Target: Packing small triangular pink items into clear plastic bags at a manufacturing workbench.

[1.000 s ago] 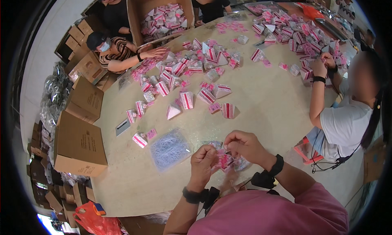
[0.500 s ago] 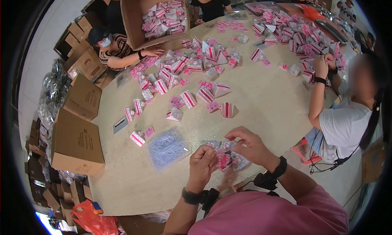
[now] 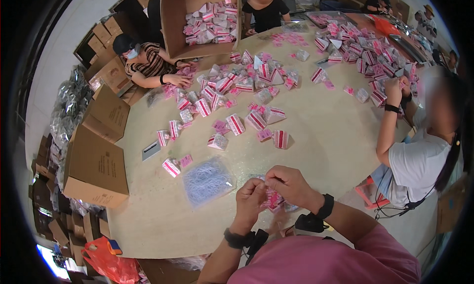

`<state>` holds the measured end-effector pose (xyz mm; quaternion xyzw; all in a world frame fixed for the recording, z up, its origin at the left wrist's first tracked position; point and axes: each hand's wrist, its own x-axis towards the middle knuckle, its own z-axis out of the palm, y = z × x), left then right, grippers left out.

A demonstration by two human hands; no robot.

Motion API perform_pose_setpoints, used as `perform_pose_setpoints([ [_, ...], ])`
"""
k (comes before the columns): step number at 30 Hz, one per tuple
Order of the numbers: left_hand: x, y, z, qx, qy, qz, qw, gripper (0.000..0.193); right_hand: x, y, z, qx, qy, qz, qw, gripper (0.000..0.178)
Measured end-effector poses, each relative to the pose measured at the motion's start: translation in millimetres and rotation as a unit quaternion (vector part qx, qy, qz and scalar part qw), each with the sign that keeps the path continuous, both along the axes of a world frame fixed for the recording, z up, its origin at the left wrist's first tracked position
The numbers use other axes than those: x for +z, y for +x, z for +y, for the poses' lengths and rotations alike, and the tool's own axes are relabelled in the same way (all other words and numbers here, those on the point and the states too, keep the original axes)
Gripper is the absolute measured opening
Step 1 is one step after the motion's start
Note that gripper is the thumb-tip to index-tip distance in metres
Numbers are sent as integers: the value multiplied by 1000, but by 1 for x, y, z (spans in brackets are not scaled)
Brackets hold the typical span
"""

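Over the near edge of the table, my left hand (image 3: pixel 250 201) and my right hand (image 3: pixel 292 186) have come together, fingertips pinched and nearly touching. What they pinch is too small to make out. Just below and behind the fingers show pink printed pieces (image 3: pixel 273 200), partly hidden by my hands; whether they hang from my fingers or lie on the table I cannot tell. Left of my hands lies a clear bag of pale blue-white strings (image 3: pixel 209 181). Beyond it, a small wedge-shaped pack (image 3: pixel 172 167) with a red stripe has a pink tag (image 3: pixel 185 160) beside it.
A heap of striped wedge packs (image 3: pixel 237 81) spreads over the far middle, another heap (image 3: pixel 365 47) at far right. An open carton (image 3: pixel 173 37) of packs stands behind. Brown cartons (image 3: pixel 96 168) line the left edge. Co-workers sit at right (image 3: pixel 424 151) and far left (image 3: pixel 148 62).
My right hand has moved left and closed, its fingertips now meeting those of my left hand. The view has shifted slightly. At far left, a co-worker's hands have moved over the pink tags.
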<state>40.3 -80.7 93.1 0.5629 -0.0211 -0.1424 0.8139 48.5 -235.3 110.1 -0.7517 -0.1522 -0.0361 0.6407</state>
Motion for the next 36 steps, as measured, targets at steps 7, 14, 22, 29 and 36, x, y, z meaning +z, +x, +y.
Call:
perform_pose_setpoints([
  [7, 3, 1, -4, 56, 28, -9, 998, 13, 13, 13, -3, 18, 1, 63, 998, 13],
  [14, 0, -6, 46, -236, -260, 267, 897, 44, 46, 2, 14, 34, -96, -81, 992, 16],
  [22, -28, 19, 41, -123, -37, 329, 936, 42, -24, 15, -10, 43, -27, 92, 994, 16],
  [29, -26, 12, 46, -81, 50, 262, 960, 18, -62, 25, -20, 59, 12, 133, 989, 17],
  [36, -39, 11, 58, -33, 162, 205, 965, 14, -56, 28, -24, 38, 13, 162, 986, 13],
])
